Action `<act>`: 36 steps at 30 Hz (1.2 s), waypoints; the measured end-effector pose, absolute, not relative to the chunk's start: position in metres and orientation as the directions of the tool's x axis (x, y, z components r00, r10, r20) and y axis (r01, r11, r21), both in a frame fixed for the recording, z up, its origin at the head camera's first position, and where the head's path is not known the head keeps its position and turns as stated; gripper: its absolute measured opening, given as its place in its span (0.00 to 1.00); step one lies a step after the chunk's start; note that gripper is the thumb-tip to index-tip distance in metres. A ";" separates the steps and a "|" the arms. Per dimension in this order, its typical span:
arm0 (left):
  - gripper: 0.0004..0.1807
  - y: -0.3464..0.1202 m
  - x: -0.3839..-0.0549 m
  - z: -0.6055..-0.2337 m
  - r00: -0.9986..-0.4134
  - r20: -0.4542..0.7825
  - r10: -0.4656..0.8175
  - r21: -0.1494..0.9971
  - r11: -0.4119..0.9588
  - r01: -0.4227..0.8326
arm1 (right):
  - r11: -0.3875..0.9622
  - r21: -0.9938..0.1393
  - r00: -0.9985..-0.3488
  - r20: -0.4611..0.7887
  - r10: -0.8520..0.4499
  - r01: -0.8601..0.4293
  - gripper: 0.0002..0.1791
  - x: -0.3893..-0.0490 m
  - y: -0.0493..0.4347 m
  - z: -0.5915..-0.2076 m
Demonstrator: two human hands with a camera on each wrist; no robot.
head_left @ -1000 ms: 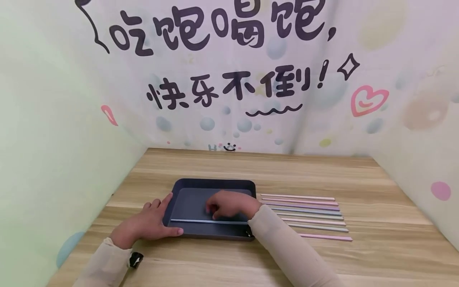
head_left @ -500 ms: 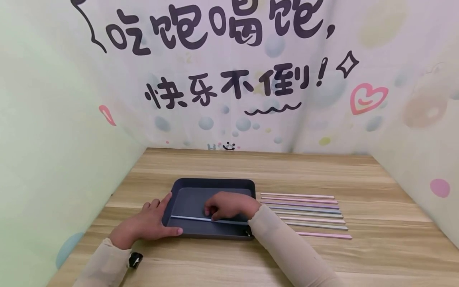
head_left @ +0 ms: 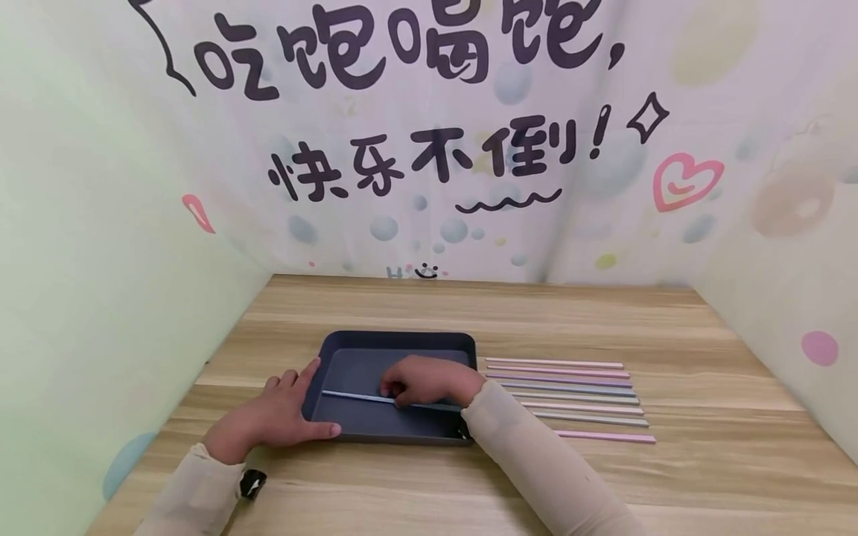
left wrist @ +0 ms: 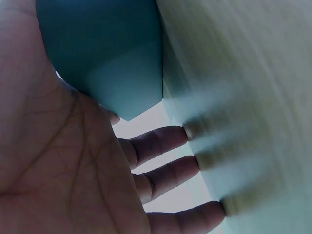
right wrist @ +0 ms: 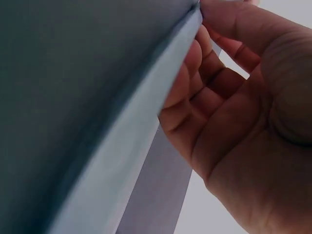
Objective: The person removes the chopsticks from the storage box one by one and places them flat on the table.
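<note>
My right hand (head_left: 429,381) is over the dark grey tray (head_left: 395,439) in the head view. Its thumb and fingertips pinch a long, thin light blue stick (head_left: 358,396) near its middle. The stick lies across the tray at a slight slant; part of it is hidden behind the hand. Up close, the right wrist view shows the pale stick (right wrist: 131,141) running to the pinching fingers. My left hand (head_left: 278,409) rests at the tray's left front corner, its fingers spread along the left side and the thumb at the front rim. In the left wrist view, the fingers (left wrist: 165,178) look nearly straight.
Several pastel sticks (head_left: 563,388) lie side by side on the wooden table (head_left: 570,313), right of the tray. A pink stick (head_left: 606,436) lies nearest the front, a little apart. A printed wall cloth (head_left: 415,238) closes off the back, with pale walls at both sides.
The light blue stick has moved back from the front part of the tray toward its middle, with my right fingers on it, and tilted slightly. My left hand has stayed at the tray's corner.
</note>
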State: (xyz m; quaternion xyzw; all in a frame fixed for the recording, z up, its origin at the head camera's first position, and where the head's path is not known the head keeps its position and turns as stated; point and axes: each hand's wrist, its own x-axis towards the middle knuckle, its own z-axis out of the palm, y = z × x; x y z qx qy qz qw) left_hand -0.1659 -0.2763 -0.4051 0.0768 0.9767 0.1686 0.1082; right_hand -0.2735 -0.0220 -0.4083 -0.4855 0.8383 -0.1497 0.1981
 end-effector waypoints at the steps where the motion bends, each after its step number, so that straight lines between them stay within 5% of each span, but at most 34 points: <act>1: 0.68 -0.277 -0.166 -0.406 -0.965 -0.186 0.187 0.347 0.931 0.114 | 0.482 -0.441 -0.451 -0.181 -0.874 -0.757 0.05 -0.274 -0.022 -0.409; 36: 0.68 -0.276 -0.166 -0.404 -0.964 -0.197 0.180 0.339 0.935 0.106 | 0.402 -0.420 -0.432 -0.024 -0.901 -0.814 0.14 -0.275 -0.017 -0.394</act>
